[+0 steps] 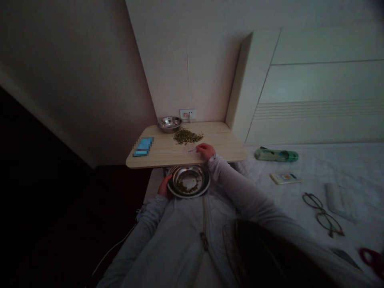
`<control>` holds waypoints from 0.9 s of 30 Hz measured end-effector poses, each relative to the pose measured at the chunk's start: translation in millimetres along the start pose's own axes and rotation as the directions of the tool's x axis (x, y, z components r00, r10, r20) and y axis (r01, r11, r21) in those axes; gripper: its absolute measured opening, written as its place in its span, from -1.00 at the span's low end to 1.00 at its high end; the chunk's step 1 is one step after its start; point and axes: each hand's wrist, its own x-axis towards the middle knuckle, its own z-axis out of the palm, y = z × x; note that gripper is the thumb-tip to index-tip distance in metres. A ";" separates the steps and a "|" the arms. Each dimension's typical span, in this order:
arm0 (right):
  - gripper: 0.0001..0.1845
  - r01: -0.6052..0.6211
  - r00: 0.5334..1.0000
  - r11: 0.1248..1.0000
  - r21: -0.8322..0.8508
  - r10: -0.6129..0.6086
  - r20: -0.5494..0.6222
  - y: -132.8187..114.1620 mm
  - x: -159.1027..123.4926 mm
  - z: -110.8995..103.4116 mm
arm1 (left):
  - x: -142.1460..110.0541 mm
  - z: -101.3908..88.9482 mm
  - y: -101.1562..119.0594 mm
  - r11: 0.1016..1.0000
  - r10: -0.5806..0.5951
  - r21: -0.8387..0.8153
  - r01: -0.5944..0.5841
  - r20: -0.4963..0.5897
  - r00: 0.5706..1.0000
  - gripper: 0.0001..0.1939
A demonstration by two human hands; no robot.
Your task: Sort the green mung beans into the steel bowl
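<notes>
My left hand (165, 187) grips the left rim of a steel bowl (207, 181), held against my lap just below the table's front edge. Green bean-like grains (187, 187) lie in the bottom of that bowl. Over the tabletop my right hand (205, 151) is closed, fingertips pinched at a small see-through piece (192, 149); its exact kind is unclear in the dim light. Beyond those fingertips a loose heap of the same green grains (187, 137) is spread on the wood.
A second steel bowl (169, 125) stands at the back of the small table (162, 156), with a phone (143, 146) at its left. A wall socket (188, 114) is behind. On the bed lie a green bottle-shaped item (276, 155), a pale phone-like object (285, 178), glasses (324, 214) and red-handled scissors (372, 256).
</notes>
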 end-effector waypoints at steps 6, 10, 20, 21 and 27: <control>-0.85 -0.064 0.991 0.997 -0.036 0.068 0.114 -23.9 -16.6 17.5 | -1.8 0.3 0.1 0.999 -0.031 -0.004 0.031 0.008 0.999 -0.77; -0.85 0.014 0.973 0.983 -0.183 0.029 0.227 -43.6 -27.2 39.0 | -2.1 1.6 0.1 1.000 -0.029 -0.011 0.029 0.028 0.999 -0.78; -0.70 0.074 0.976 0.783 -0.618 0.072 0.207 -61.6 -17.2 60.5 | 2.4 -0.9 -0.6 1.000 0.022 -0.014 -0.023 -0.014 1.000 -0.85; -0.69 0.060 0.976 0.774 -0.630 0.086 0.198 -62.7 -17.0 58.3 | 2.4 -1.1 -0.8 1.000 0.026 -0.014 -0.027 -0.014 1.000 -0.84; -0.62 0.003 0.981 0.762 -0.648 0.122 0.149 -59.4 -21.7 42.5 | 3.5 -3.2 -2.6 0.999 -0.028 -0.025 0.029 0.039 0.999 -0.80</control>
